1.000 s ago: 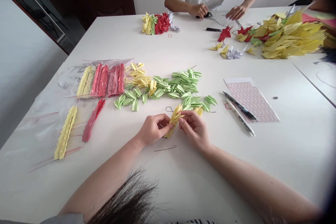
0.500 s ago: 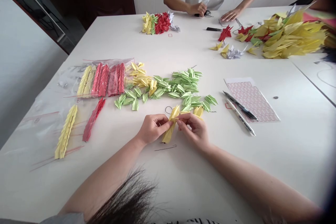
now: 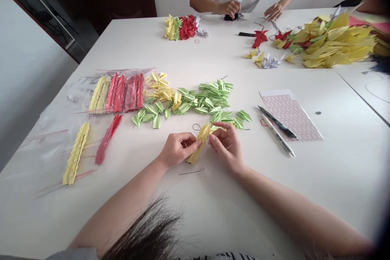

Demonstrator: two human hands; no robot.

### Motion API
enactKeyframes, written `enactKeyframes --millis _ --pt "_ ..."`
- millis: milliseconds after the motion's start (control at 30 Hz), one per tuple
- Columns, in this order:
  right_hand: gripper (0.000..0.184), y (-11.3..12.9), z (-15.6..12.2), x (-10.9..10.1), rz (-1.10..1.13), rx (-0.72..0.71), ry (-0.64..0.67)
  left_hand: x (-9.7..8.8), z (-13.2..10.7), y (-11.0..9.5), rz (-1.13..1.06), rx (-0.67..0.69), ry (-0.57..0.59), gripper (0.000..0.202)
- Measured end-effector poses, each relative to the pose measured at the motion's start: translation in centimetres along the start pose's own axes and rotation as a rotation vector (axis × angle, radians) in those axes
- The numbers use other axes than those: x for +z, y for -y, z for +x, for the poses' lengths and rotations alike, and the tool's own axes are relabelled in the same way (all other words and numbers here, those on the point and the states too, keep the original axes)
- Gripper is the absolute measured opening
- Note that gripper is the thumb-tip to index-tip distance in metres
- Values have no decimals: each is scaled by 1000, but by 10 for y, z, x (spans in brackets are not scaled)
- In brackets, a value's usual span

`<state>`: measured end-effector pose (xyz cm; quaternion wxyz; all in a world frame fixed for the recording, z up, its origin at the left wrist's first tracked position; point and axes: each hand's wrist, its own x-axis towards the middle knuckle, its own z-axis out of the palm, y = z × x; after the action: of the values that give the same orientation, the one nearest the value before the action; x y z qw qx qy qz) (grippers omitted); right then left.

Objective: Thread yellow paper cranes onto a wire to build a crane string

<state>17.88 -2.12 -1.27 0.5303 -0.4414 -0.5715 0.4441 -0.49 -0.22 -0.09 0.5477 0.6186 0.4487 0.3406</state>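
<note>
My left hand (image 3: 178,148) is closed, thumb and fingers pinching a stack of yellow folded paper (image 3: 196,153) that tilts up to the right. At its upper end, my right hand (image 3: 227,144) has its index finger and thumb against the stack's right side; the remaining fingers are curled. More yellow folded paper shows partly behind my right hand. A thin hooked wire (image 3: 191,171) lies on the table just below the stack. A dark loop of thread (image 3: 197,127) sits above it. Beyond my hands spread many green folded paper pieces (image 3: 213,95).
Yellow folded pieces (image 3: 161,87) adjoin plastic bags (image 3: 123,93) of red and yellow stacks. One yellow stack (image 3: 76,154) and one red stack (image 3: 107,140) lie at left. Pens (image 3: 278,122) rest on a sticker sheet (image 3: 304,124). Across the table, a person's hands (image 3: 231,8) work near paper cranes.
The stack's upper end, spread before, now looks flatter and more even. My right fingers have opened slightly and the index finger has risen to the top. The other person's hands have shifted.
</note>
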Motion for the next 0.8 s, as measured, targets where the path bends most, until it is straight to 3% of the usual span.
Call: enactKeyframes --millis 433,800 --pt "23 0 -3 1 -48 -21 25 3 -1 -1 -81 2 15 27" --pt "26 3 -3 0 -7 -29 76 3 -1 2 28 35 40 29"
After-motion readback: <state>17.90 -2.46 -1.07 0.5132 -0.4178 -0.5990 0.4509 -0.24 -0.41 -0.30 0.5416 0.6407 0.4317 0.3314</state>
